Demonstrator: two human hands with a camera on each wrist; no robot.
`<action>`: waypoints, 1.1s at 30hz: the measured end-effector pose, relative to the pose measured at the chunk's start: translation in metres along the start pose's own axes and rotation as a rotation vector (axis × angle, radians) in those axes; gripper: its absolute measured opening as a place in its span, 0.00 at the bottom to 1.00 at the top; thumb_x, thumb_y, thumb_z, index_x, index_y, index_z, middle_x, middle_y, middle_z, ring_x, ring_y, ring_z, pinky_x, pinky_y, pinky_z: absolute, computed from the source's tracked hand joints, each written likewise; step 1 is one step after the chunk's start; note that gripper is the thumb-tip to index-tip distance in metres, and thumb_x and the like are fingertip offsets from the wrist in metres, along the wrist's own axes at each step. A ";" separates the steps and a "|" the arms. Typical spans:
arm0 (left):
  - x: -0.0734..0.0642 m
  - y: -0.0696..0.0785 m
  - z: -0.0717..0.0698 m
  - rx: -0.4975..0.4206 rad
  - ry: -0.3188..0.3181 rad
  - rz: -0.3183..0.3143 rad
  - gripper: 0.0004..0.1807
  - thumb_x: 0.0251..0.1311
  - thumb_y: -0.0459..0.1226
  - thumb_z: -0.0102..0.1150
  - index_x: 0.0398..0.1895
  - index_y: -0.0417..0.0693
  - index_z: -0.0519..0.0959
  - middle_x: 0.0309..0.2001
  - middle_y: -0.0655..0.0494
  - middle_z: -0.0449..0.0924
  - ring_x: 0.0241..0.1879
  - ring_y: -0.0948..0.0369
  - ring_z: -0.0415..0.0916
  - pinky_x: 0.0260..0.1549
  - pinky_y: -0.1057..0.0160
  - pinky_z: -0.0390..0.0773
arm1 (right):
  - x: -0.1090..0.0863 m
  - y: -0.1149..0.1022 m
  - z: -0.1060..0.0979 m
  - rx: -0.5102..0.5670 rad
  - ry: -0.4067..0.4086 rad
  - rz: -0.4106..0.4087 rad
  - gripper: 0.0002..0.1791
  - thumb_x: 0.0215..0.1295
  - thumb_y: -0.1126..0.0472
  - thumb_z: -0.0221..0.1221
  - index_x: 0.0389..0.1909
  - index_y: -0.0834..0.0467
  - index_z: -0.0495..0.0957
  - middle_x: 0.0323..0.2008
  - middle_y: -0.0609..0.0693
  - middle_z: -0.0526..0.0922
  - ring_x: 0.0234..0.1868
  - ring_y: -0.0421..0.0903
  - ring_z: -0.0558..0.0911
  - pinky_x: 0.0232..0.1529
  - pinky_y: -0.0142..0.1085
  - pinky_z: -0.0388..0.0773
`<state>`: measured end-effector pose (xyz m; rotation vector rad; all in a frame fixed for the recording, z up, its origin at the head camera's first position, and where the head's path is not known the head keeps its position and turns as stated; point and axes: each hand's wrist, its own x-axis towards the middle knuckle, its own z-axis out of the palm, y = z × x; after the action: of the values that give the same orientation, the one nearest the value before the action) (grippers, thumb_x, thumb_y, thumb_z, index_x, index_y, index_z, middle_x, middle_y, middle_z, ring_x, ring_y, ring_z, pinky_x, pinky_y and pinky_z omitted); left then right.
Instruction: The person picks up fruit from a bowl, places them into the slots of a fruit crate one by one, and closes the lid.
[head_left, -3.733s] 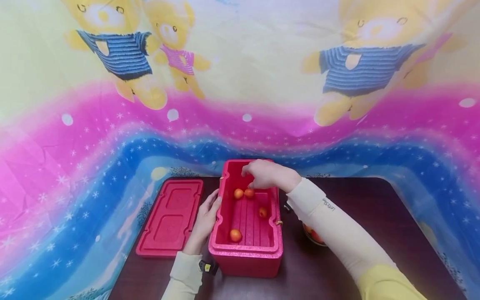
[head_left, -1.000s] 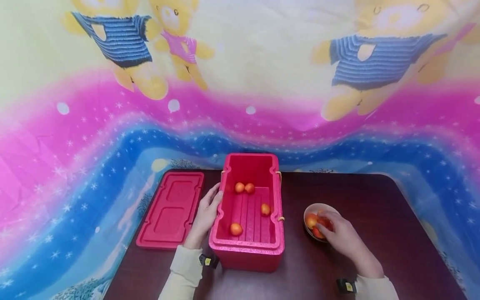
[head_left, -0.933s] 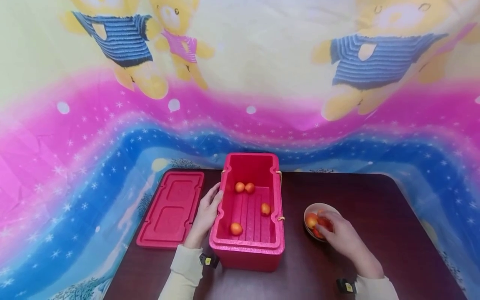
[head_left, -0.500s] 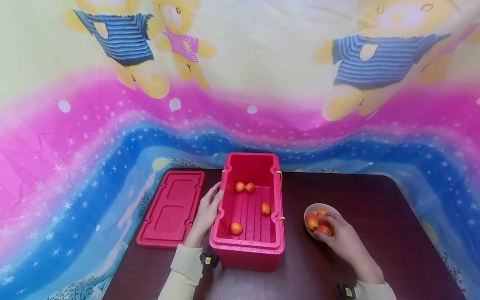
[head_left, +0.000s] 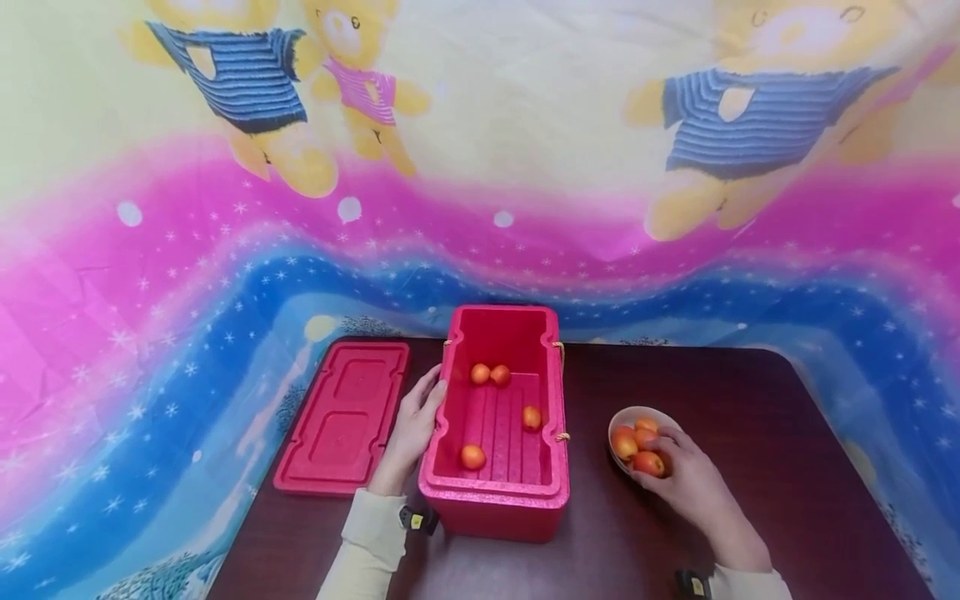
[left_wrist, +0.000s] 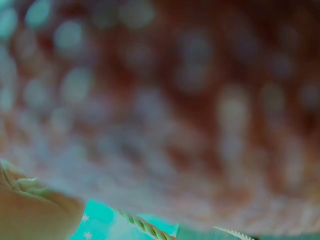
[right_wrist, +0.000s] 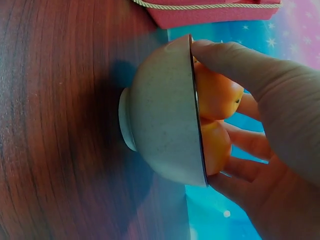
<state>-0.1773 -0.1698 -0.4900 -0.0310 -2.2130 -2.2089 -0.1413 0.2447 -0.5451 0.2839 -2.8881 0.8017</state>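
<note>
Right wrist view: the right hand (right_wrist: pixel 292 125) arches half open over the bowl (right_wrist: pixel 160 115), thumb (right_wrist: pixel 232 60) at the rim, fingers (right_wrist: pixel 250 142) on the far side. Fruit (right_wrist: pixel 220 92) sits in the bowl between them; whether any is gripped cannot be told. The step in hand appears to be picking a fruit; the next move would call for a secure pinch, then a lift clear of the rim. Farther out, the left hand (head_left: pixel 411 425), fingers nearly straight, rests against the box (head_left: pixel 498 518), which contains four fruits (head_left: pixel 473 457).
</note>
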 end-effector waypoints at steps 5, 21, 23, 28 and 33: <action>-0.001 0.002 0.000 0.024 0.024 0.002 0.31 0.75 0.49 0.52 0.76 0.49 0.64 0.69 0.43 0.71 0.61 0.45 0.75 0.57 0.49 0.79 | 0.000 -0.002 -0.001 0.003 0.005 -0.042 0.27 0.48 0.57 0.79 0.49 0.62 0.83 0.55 0.65 0.76 0.48 0.62 0.80 0.51 0.61 0.79; 0.000 0.002 0.002 0.033 0.020 0.007 0.31 0.75 0.48 0.52 0.76 0.48 0.64 0.69 0.42 0.70 0.61 0.47 0.75 0.57 0.49 0.79 | -0.001 -0.008 -0.009 0.051 0.107 -0.042 0.27 0.52 0.65 0.76 0.55 0.64 0.80 0.54 0.66 0.80 0.48 0.63 0.81 0.49 0.61 0.79; 0.000 0.002 0.002 0.029 0.017 0.007 0.31 0.75 0.48 0.52 0.76 0.48 0.63 0.69 0.42 0.70 0.61 0.46 0.75 0.58 0.50 0.78 | -0.001 -0.008 -0.009 0.057 0.110 -0.031 0.28 0.53 0.67 0.74 0.56 0.63 0.79 0.53 0.66 0.81 0.46 0.62 0.82 0.47 0.59 0.80; 0.000 0.001 0.002 0.033 0.016 0.012 0.31 0.76 0.48 0.51 0.77 0.46 0.63 0.70 0.41 0.69 0.62 0.45 0.74 0.57 0.52 0.78 | -0.002 -0.010 -0.008 0.062 0.119 -0.031 0.27 0.51 0.72 0.73 0.54 0.62 0.80 0.52 0.64 0.82 0.46 0.60 0.82 0.46 0.57 0.82; 0.000 0.000 0.002 0.032 0.014 0.005 0.31 0.76 0.48 0.51 0.77 0.46 0.63 0.70 0.40 0.69 0.62 0.44 0.74 0.57 0.51 0.79 | -0.001 -0.011 -0.007 0.068 0.176 -0.059 0.26 0.47 0.75 0.74 0.50 0.61 0.81 0.48 0.61 0.83 0.44 0.60 0.82 0.45 0.57 0.82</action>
<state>-0.1769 -0.1682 -0.4896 -0.0209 -2.2375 -2.1644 -0.1378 0.2387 -0.5339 0.2892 -2.6807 0.8690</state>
